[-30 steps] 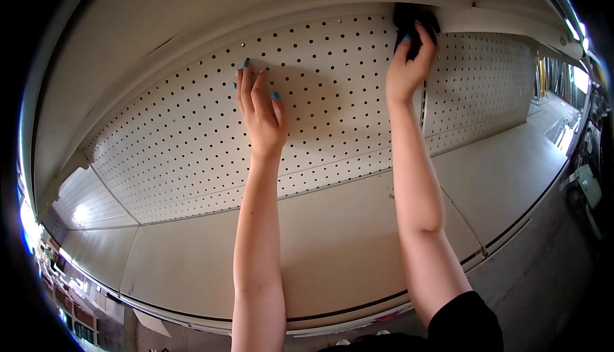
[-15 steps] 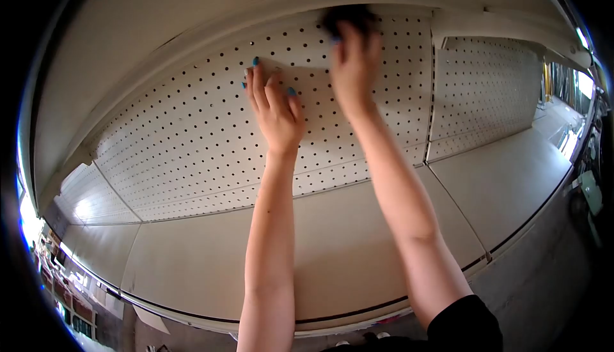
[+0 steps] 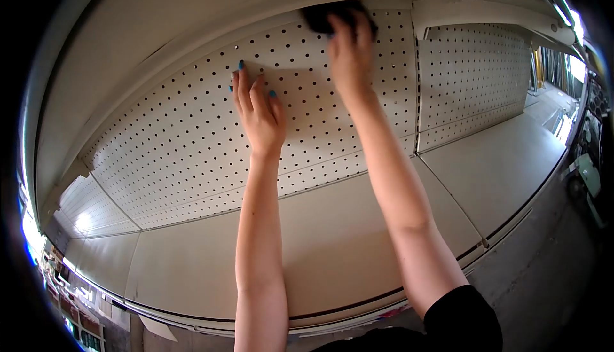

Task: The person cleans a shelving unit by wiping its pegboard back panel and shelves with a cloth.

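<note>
Cream perforated pegboard [image 3: 192,147] spans the background; right hand [image 3: 350,61] grips a blurred, black, soft-looking wad [image 3: 320,15] at its top edge, left hand [image 3: 258,117] open, fingers spread.

Right hand [image 3: 352,64] with blurred black item [image 3: 317,17] atop pegboard [image 3: 204,122], left hand [image 3: 261,122] lower, fingers spread

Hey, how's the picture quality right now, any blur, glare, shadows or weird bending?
Head view: the right hand and the black item at its fingers are blurred, the left hand clearer; head view: wide-angle distortion bows the front edge of the lower shelf; head view: glare marks the far-left panel, and soft shadow falls on the pegboard beside the left hand.
</note>
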